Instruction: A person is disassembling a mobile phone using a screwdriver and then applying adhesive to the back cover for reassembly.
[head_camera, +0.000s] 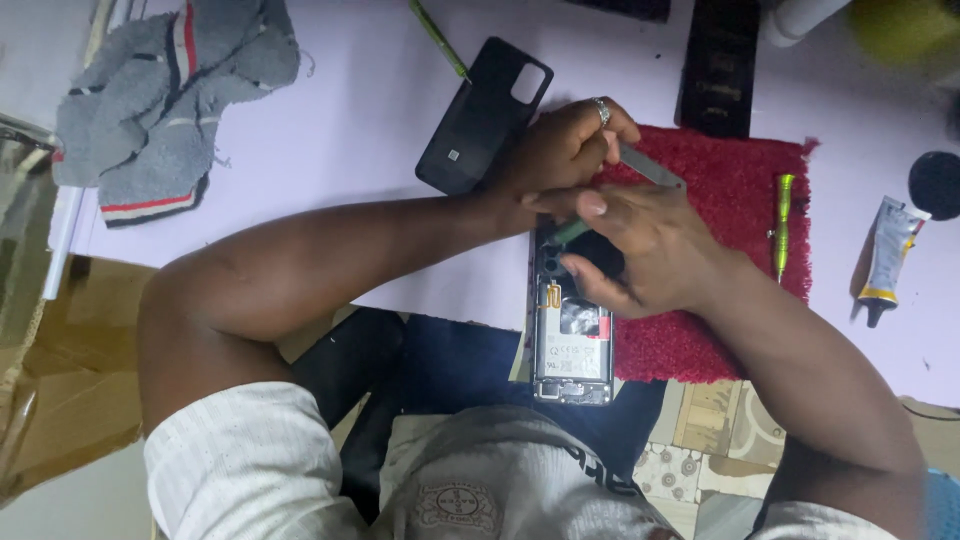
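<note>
Nearest the lens, an opened smartphone (572, 345) lay face down, its lower end overhanging the table edge toward the person and its upper end on a red fibre mat (730, 260). Back cover already off: the black rear shell (484, 115) sat apart on the pale table (340, 120), up and to the left of the hands. Battery, with its white label, and surrounding frame exposed; upper part of the phone hidden under the hands.

Right hand (640, 245) curled over the camera end of the phone, fingers closed round a slim green tool (572, 231) with the tip pointing toward the phone's top-left corner. Whether the tip touched a screw or a clip could not be told. Left hand (565, 150), ring on one finger, was closed on a flat metal blade (650, 168), likely a pry tool or tweezers, angled out to the right over the mat.

Judged stage: casing opened, internal work under way near the top; battery in place, nothing visibly lifted out of the body yet.

Around: a yellow-green screwdriver (783, 225) on the mat's right side, a squeezed glue tube (888, 255) beyond it, a grey rag (165, 95) far left, a second dark phone-sized panel (720, 65) above the mat.
</note>
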